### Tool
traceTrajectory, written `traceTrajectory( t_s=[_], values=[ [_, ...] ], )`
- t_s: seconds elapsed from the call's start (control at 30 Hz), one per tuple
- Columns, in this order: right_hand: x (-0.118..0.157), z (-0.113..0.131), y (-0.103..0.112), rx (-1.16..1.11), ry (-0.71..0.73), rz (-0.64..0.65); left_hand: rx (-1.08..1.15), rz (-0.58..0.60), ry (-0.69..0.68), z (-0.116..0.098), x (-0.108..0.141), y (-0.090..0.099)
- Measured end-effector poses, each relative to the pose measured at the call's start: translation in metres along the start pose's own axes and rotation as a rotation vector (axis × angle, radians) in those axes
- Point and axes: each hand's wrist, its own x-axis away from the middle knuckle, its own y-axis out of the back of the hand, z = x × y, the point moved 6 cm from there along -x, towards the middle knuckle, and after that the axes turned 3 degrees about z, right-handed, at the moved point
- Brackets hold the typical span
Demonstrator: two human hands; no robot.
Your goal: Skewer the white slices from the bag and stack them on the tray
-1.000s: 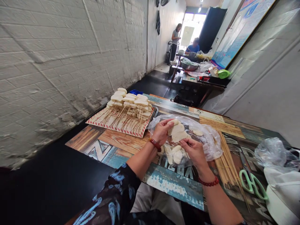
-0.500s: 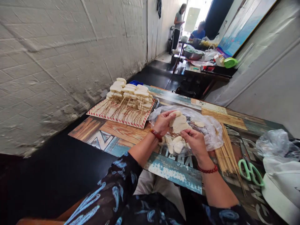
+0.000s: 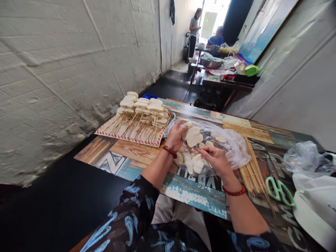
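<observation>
My left hand (image 3: 176, 135) is closed around several pale, flat oval food slices (image 3: 193, 135), held above an open plastic bag. My right hand (image 3: 215, 158) pinches a thin bamboo skewer, most of it hidden by the fingers. Its fingertips are to the right of the held slices, apart from them. More loose slices (image 3: 195, 163) lie on the clear plastic bag (image 3: 240, 154) beneath both hands. To the left, skewered slices (image 3: 143, 105) are stacked in layers on a tray with a red-and-white edged liner (image 3: 112, 128), their sticks pointing towards me.
Right of the bag lie bare bamboo skewers (image 3: 252, 171), then green-handled scissors (image 3: 279, 190). A white cap (image 3: 312, 203) and a crumpled plastic bag (image 3: 301, 157) are at the table's right edge. Farther back, two people are near another table (image 3: 220, 80) with a bowl (image 3: 211, 62).
My left hand has shifted left and slightly down with the slices. A gap has opened between the slices and my right fingertips. The view has tilted a little.
</observation>
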Motion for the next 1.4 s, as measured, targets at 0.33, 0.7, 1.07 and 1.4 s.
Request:
traceTrajectory(
  t_s=[0.33,0.7,1.07,1.4],
  values=[
    [-0.004,0.003,-0.010,-0.065,0.074,0.075,0.029,0.257,0.174,0.000,0.013,-0.017],
    [-0.005,0.013,-0.007,0.077,0.147,0.138,-0.022,0.175,0.149,0.004,0.010,-0.019],
    [-0.002,0.015,-0.002,0.088,0.146,0.075,-0.065,0.171,0.179,0.016,0.009,-0.018],
    [-0.004,0.016,-0.002,0.014,0.134,0.068,0.004,0.143,0.186,0.010,0.014,-0.024]
  ],
)
